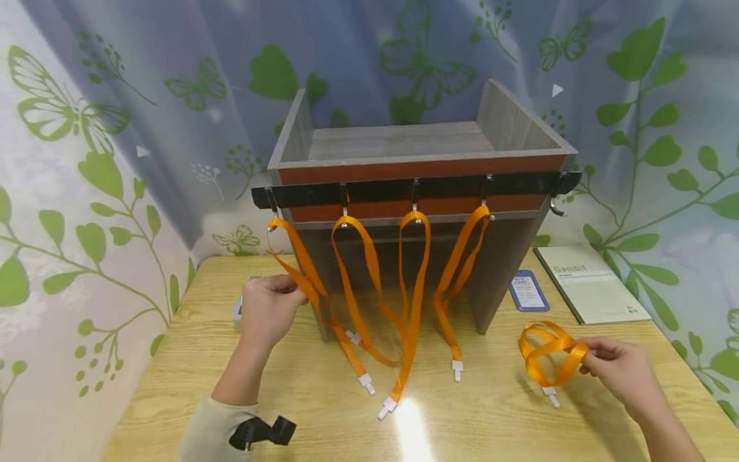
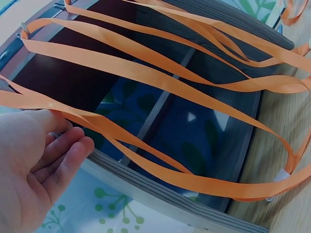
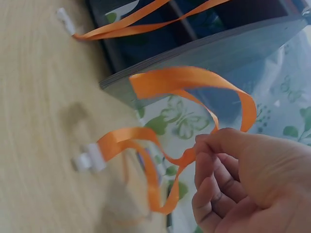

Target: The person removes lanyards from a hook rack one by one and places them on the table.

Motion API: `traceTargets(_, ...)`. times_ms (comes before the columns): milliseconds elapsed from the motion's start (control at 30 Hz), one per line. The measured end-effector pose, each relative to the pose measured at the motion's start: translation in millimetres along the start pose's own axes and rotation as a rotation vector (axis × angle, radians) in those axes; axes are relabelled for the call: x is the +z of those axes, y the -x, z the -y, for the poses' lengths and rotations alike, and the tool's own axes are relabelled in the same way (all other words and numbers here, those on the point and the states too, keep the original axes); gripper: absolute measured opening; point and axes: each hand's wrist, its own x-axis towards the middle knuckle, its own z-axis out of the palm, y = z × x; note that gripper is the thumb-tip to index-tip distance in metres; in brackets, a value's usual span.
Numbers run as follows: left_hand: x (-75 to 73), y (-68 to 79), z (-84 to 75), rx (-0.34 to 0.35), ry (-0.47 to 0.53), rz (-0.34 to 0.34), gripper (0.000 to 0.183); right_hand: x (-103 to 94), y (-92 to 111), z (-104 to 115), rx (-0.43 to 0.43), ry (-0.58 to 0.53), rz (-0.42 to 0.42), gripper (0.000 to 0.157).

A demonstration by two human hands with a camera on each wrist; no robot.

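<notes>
Right hand [image 1: 620, 372] pinches 1 orange lanyard [image 3: 187, 156] between its fingers [image 3: 203, 166].

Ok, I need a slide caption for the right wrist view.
Right hand pinching a looped orange lanyard with a white clip, another lanyard hanging by the shelf unit.

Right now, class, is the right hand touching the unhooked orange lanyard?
Touching. The right wrist view shows it plainly: the right hand pinches the unhooked orange lanyard.

Wooden table [image 1: 491, 423] bearing shelf unit [image 1: 381, 170], badge [image 1: 528, 292], notebook [image 1: 589, 285]
</notes>
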Motion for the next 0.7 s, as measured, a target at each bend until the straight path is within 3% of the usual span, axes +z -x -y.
traceTargets(167, 0.6, 0.5, 1.0, 0.011, -0.002, 0.005, 0.011, 4.5, 0, -9, 0.009, 0.057, 0.077, 0.023)
traceTargets(333, 0.2, -0.1, 1.5, 0.014, 0.002, 0.002, 0.011, 7.4, -5, -13, 0.023, 0.115, 0.116, 0.024)
traceTargets(567, -1.0, -2.1, 2.1, 0.023, 0.008, 0.0, 0.01, 13.7, -10, -19, 0.128, 0.135, 0.241, 0.027)
traceTargets(700, -1.2, -2.7, 2.0, 0.024, 0.014, 0.008, 0.011, 14.9, -10, -21, 0.163, 0.144, 0.261, 0.03)
